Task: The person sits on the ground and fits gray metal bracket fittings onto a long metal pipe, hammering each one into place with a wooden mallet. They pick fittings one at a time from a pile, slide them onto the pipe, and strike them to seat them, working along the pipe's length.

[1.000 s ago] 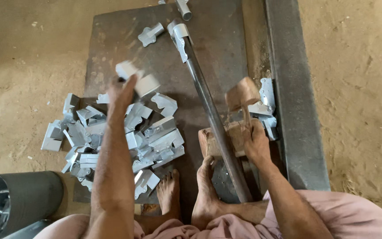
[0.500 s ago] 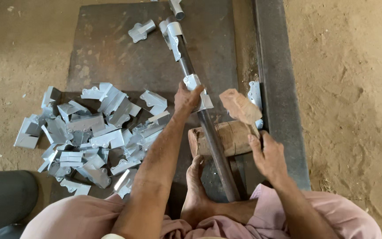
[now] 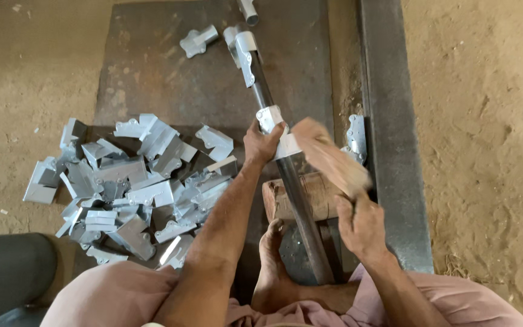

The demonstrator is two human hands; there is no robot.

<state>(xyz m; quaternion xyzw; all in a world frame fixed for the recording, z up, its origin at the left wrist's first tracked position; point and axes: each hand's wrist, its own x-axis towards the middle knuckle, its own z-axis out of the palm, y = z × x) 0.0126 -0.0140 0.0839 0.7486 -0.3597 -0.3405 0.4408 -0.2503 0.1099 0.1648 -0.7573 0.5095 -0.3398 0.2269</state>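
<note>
A dark steel pipe [image 3: 298,200] runs from my lap up across a metal floor plate. My left hand [image 3: 261,142] holds a bent grey sheet-metal bracket [image 3: 273,124] wrapped on the pipe. My right hand [image 3: 361,227] grips a wooden block [image 3: 331,157], raised and blurred just right of the bracket. The pipe rests on a round wooden log [image 3: 313,197]. Another bracket [image 3: 246,51] sits further up the pipe. My bare foot [image 3: 270,260] lies beside the pipe.
A heap of grey metal brackets [image 3: 134,181] lies left of my arm. One loose bracket [image 3: 198,41] lies at the far end of the plate, another [image 3: 355,136] leans by a steel beam [image 3: 391,151]. A dark cylinder [image 3: 7,269] stands at lower left. Sandy ground surrounds.
My left hand carried a bracket from the heap to the pipe and now holds it there. My right hand took up the wooden block and raised it toward the bracket.
</note>
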